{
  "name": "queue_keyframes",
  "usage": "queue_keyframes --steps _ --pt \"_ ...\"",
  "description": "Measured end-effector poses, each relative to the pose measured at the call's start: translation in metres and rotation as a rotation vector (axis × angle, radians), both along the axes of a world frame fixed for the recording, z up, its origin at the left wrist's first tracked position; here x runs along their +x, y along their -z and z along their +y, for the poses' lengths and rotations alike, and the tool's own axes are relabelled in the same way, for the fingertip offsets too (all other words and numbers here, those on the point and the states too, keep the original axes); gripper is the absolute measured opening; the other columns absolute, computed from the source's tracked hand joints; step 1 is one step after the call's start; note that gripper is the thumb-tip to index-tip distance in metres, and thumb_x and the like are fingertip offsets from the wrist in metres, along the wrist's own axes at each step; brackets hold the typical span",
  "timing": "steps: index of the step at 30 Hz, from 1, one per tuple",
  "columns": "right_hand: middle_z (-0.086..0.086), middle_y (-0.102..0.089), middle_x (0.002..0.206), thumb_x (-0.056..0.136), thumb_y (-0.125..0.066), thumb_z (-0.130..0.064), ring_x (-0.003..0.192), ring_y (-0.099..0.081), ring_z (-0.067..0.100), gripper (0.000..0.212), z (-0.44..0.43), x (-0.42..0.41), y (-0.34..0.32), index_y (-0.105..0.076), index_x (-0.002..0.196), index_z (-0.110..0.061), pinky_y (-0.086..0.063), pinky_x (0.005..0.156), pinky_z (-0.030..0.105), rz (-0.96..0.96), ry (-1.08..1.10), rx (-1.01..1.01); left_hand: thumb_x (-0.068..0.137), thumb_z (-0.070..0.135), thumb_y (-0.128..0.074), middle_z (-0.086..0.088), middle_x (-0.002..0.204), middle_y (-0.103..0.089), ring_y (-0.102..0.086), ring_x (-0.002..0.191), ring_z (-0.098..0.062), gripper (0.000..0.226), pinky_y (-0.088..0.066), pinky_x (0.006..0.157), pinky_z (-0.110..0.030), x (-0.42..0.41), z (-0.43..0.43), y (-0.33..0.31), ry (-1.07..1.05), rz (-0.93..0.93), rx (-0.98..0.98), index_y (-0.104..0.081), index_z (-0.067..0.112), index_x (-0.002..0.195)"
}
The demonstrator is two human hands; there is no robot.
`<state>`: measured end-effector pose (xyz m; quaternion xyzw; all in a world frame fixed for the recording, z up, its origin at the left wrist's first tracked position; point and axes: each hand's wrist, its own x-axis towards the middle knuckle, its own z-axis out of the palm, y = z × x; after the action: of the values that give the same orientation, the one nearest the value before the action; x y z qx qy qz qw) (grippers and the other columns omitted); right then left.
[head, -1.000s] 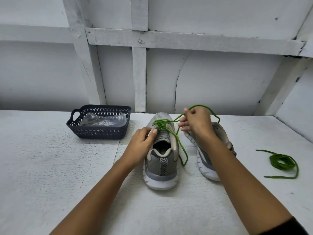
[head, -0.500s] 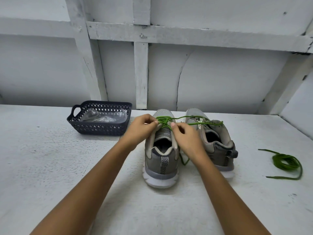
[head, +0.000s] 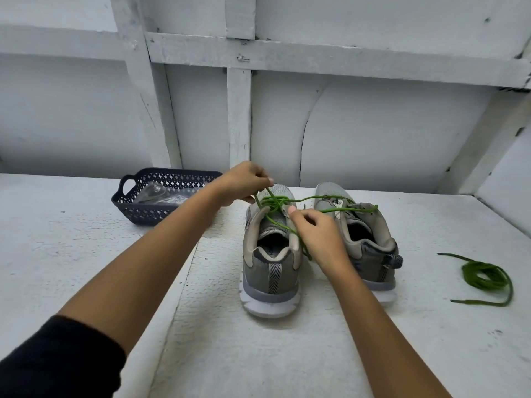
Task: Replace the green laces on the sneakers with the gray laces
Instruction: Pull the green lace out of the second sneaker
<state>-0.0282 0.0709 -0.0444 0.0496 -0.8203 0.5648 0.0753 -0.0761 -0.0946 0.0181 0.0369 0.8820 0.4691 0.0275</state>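
Observation:
Two grey sneakers stand side by side on the white table, heels toward me. The left sneaker [head: 271, 271] still carries a green lace [head: 275, 203] over its tongue. My left hand [head: 244, 182] pinches a strand of that lace and holds it up above the toe. Beside the upper eyelets on the shoe's right, my right hand [head: 319, 231] grips another strand. A loose loop of the lace drapes across the right sneaker [head: 370, 242], which shows no lacing. A second green lace [head: 485, 275] lies coiled on the table at the right.
A dark plastic basket [head: 135, 209] holding a clear packet stands at the back left, just behind my left forearm. A white wall with wooden battens [head: 238, 116] closes off the table's far edge.
My left hand has risen and drawn a strand of green lace up and to the left. My right hand has stayed at the shoe's right eyelets. The camera has tilted slightly.

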Motion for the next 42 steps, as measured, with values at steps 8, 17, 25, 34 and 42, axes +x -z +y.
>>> queue_keyframes --steps 8,17,25,34,42 --pt "-0.013 -0.057 0.059 0.089 -0.059 -0.043 0.06 -0.049 -0.001 0.03 0.003 0.001 0.001 -0.07 0.078 -0.017 -0.036 0.059 0.017 0.009 -0.007 -0.005 0.096 0.027 -0.051 -0.008 0.094 -0.069 -0.064 0.084 -0.017 0.025 -0.054 0.077 -0.035 0.037 -0.021 0.023 -0.07 -0.099 0.167 -0.065 0.007 0.098" --pt "-0.021 -0.052 0.044 0.088 -0.059 -0.044 0.054 -0.046 0.0 0.032 0.002 0.0 0.002 -0.061 0.063 -0.024 -0.033 0.055 0.017 0.0 -0.007 0.002 0.098 0.011 -0.047 -0.003 0.06 -0.063 -0.064 0.052 -0.008 0.022 -0.056 0.063 -0.028 0.038 -0.014 0.024 -0.273 -0.006 0.682 -0.053 0.006 0.077" --pt "-0.019 -0.048 0.038 0.089 -0.059 -0.042 0.052 -0.043 0.002 0.037 0.003 0.001 0.001 -0.054 0.057 -0.023 -0.033 0.055 0.021 -0.011 -0.011 -0.017 0.097 0.026 -0.047 -0.014 0.103 -0.053 -0.055 0.084 -0.027 0.021 -0.047 0.076 -0.03 0.025 -0.023 0.011 -0.228 0.196 -0.191 -0.051 0.016 0.115" --pt "-0.02 -0.048 0.04 0.09 -0.057 -0.042 0.051 -0.042 0.003 0.039 0.002 0.003 0.002 -0.052 0.056 -0.024 -0.031 0.052 0.017 0.029 0.002 0.02 0.098 0.032 -0.043 -0.017 0.097 -0.057 -0.055 0.092 -0.029 0.033 -0.035 0.069 -0.03 0.049 -0.011 0.031 -0.025 0.239 -0.39 -0.057 0.006 0.085" --pt "-0.015 -0.051 0.046 0.09 -0.058 -0.041 0.053 -0.045 0.001 0.034 0.003 0.0 0.004 -0.061 0.065 -0.018 -0.034 0.05 0.009 0.028 0.0 0.011 0.097 0.016 -0.044 -0.002 0.06 -0.054 -0.059 0.056 -0.014 0.031 -0.057 0.062 -0.03 0.046 -0.053 -0.005 -0.301 0.221 1.162 -0.045 0.01 0.067"
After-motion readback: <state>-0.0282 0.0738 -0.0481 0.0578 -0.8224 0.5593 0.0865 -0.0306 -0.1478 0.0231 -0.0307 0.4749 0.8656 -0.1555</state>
